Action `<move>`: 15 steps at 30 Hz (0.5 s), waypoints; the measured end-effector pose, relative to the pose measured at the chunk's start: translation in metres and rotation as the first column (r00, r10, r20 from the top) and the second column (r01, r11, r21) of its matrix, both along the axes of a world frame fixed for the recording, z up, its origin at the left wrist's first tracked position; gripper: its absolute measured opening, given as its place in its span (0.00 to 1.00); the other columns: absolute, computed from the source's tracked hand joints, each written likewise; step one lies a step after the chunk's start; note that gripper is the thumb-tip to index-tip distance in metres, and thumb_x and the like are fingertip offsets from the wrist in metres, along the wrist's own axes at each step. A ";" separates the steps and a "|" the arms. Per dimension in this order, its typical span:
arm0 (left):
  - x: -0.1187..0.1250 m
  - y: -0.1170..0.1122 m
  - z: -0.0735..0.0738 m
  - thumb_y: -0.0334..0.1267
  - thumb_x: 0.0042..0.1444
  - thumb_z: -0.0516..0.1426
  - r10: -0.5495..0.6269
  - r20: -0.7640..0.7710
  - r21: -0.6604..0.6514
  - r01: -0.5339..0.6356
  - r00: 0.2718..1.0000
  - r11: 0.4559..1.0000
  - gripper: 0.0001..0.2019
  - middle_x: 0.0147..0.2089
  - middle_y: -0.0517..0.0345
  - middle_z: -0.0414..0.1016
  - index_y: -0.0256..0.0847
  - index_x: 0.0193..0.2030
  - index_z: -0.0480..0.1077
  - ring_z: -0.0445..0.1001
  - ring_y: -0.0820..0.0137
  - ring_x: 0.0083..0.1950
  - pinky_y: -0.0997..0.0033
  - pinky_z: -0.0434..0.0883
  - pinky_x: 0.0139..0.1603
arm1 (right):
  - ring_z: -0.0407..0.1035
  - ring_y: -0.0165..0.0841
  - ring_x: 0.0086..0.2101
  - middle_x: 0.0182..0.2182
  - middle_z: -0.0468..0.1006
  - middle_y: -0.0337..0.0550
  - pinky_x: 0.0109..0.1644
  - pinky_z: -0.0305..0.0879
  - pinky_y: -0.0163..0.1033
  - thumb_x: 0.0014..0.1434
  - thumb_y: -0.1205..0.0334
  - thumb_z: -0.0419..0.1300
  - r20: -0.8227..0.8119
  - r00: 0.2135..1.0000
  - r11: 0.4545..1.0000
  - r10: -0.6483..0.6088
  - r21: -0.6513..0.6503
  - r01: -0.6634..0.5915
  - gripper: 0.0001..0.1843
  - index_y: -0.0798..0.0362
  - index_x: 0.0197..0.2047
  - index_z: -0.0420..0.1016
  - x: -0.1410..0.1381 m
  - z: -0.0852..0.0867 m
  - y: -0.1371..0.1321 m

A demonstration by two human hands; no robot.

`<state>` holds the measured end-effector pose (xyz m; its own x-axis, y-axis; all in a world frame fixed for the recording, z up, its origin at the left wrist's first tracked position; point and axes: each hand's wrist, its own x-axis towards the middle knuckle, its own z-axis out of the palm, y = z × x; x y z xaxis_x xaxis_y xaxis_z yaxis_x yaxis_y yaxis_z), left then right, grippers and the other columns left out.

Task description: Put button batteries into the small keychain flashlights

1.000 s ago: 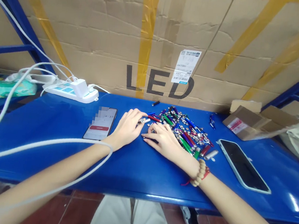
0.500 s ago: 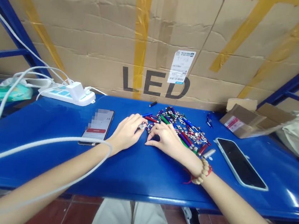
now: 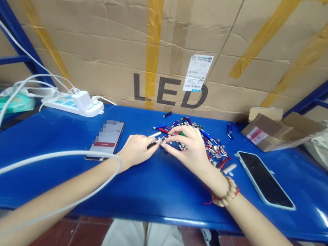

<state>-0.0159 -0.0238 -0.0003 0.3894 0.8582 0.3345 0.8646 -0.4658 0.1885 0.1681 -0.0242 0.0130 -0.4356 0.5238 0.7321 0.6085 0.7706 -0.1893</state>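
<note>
My left hand (image 3: 137,149) is closed around a small black tube (image 3: 152,144), over the table left of the pile. A pale silvery tube (image 3: 154,134) shows just past its fingers; whether the hand holds it too, I cannot tell. My right hand (image 3: 191,149) arches over the near part of the pile, its thumb and index fingertips closing at the left fingertips. A tiny silvery piece (image 3: 162,140) shows between the two hands' fingertips, too small to name. Behind the right hand lies the pile of coloured metal tubes (image 3: 207,134) and small round silvery discs (image 3: 216,148), partly hidden.
A phone with a lit screen (image 3: 107,140) lies left, a dark-screened phone (image 3: 265,180) right. A white power strip (image 3: 91,109) stands back left, and its white cable (image 3: 68,153) crosses my left forearm. An open carton (image 3: 265,130) sits back right. A large cardboard box (image 3: 107,45) stands behind.
My right hand has lifted slightly and its fingers have extended to the left fingertips. A black tube now shows in my left hand, and a pale tube beyond its fingers.
</note>
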 end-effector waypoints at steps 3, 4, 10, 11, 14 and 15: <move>0.002 -0.002 0.002 0.42 0.59 0.47 0.019 -0.043 -0.053 -0.021 0.999 0.998 0.15 0.28 0.52 0.78 0.41 0.32 0.74 0.75 0.64 0.30 0.73 0.59 0.26 | 0.67 0.32 0.37 0.35 0.75 0.43 0.42 0.59 0.41 0.56 0.57 0.59 -0.055 0.998 0.998 0.025 0.060 -0.022 0.08 0.50 0.32 0.76 -0.001 -0.002 -0.002; 0.002 -0.003 0.003 0.42 0.58 0.48 0.020 -0.056 -0.065 -0.024 0.998 0.998 0.15 0.30 0.52 0.79 0.42 0.34 0.74 0.76 0.63 0.31 0.73 0.59 0.27 | 0.67 0.32 0.37 0.35 0.75 0.43 0.42 0.59 0.40 0.57 0.57 0.59 -0.054 0.998 0.997 0.041 0.069 -0.037 0.07 0.50 0.32 0.76 -0.002 -0.004 -0.002; 0.005 -0.006 0.004 0.41 0.59 0.47 0.024 -0.058 -0.115 -0.030 0.998 0.993 0.15 0.32 0.51 0.79 0.42 0.35 0.74 0.77 0.59 0.34 0.71 0.60 0.27 | 0.67 0.31 0.36 0.36 0.76 0.43 0.40 0.60 0.40 0.59 0.62 0.57 -0.008 0.995 0.991 0.099 0.086 -0.098 0.06 0.50 0.35 0.76 -0.005 -0.010 -0.004; 0.005 -0.006 0.004 0.41 0.59 0.47 0.026 -0.041 -0.119 -0.031 0.999 0.992 0.15 0.32 0.51 0.79 0.42 0.35 0.74 0.77 0.59 0.34 0.71 0.60 0.27 | 0.67 0.31 0.36 0.36 0.76 0.43 0.39 0.60 0.40 0.59 0.63 0.57 -0.004 0.994 0.990 0.106 0.089 -0.105 0.07 0.50 0.36 0.76 -0.006 -0.010 -0.004; 0.005 -0.006 0.002 0.41 0.60 0.47 0.021 -0.001 -0.119 -0.021 1.000 0.993 0.15 0.33 0.52 0.79 0.42 0.35 0.74 0.77 0.60 0.35 0.71 0.60 0.28 | 0.67 0.31 0.36 0.36 0.76 0.44 0.39 0.60 0.39 0.59 0.63 0.56 -0.005 0.993 0.990 0.115 0.085 -0.115 0.07 0.51 0.36 0.76 -0.007 -0.010 -0.004; 0.005 -0.007 0.002 0.40 0.60 0.47 0.017 0.006 -0.120 -0.016 1.000 0.993 0.15 0.34 0.52 0.79 0.42 0.35 0.74 0.77 0.60 0.35 0.71 0.61 0.29 | 0.67 0.31 0.36 0.36 0.76 0.44 0.38 0.61 0.39 0.59 0.63 0.56 -0.011 0.993 0.990 0.119 0.081 -0.118 0.07 0.51 0.36 0.76 -0.008 -0.010 -0.004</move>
<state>-0.0104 -0.0306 0.0016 0.3727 0.8986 0.2317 0.8704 -0.4250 0.2486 0.1606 -0.0283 0.0027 -0.4794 0.4084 0.7768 0.5097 0.8501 -0.1324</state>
